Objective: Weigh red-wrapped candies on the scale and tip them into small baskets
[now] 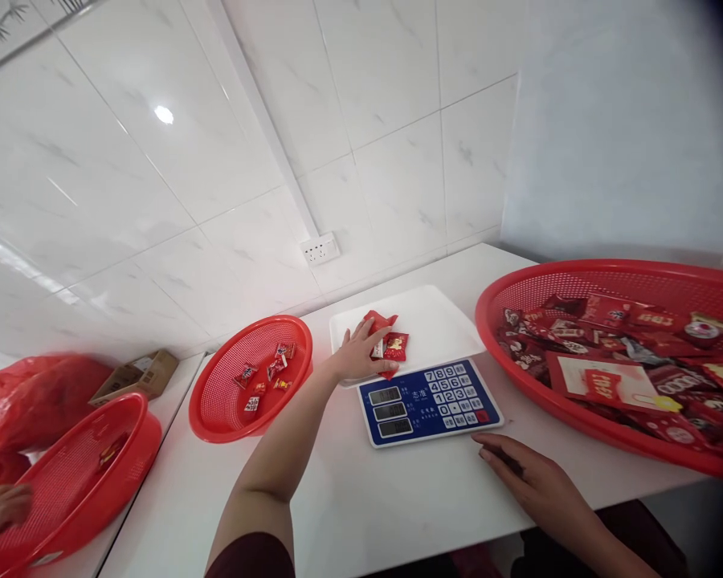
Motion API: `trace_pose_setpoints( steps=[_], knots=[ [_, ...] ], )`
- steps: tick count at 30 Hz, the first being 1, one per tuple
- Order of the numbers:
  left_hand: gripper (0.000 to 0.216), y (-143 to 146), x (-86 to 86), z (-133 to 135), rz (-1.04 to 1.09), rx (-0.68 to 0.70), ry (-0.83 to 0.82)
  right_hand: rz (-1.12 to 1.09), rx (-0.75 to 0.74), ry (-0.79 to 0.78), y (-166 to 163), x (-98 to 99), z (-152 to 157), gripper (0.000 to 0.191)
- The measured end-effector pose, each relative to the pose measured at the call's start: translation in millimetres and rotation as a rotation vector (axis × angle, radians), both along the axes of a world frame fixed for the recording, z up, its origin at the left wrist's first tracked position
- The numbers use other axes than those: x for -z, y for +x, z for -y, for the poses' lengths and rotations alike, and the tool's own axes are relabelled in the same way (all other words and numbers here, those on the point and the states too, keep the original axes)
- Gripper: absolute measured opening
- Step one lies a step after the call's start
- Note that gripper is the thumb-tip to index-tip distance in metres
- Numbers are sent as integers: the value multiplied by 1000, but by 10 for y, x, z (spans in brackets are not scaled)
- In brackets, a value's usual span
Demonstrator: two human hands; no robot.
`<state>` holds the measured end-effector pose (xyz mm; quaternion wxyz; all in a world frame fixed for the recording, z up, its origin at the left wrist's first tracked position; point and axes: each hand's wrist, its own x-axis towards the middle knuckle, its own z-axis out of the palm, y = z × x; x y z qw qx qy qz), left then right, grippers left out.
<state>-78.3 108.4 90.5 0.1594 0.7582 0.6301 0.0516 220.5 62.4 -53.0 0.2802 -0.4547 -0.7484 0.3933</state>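
I saw white table (331,490) meet tiled wall (391,120) at twelve, room at six; left hand (357,355) over red packets (396,347), grip unclear; right hand (539,478), thumb parted, at five.

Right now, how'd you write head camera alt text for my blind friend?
The left hand touches shiny red packets on a rectangular white scale tray. The right hand is near its blue keypad panel. Round red plastic baskets stand on either side.

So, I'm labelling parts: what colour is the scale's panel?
The panel is blue, shown in the head view.
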Motion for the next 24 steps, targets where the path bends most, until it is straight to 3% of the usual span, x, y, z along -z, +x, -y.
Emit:
trace_pose_setpoints(
  steps=[8,14,24],
  knots=[
    [66,15,111,-137,150,-33,166,4,6,22,-6,-15,13,34],
    [78,19,127,-173,142,-54,190,0,9,22,-21,-66,31,35],
    [60,103,145,-265,74,-30,252,-6,4,22,-29,-76,24,35]
  ],
)
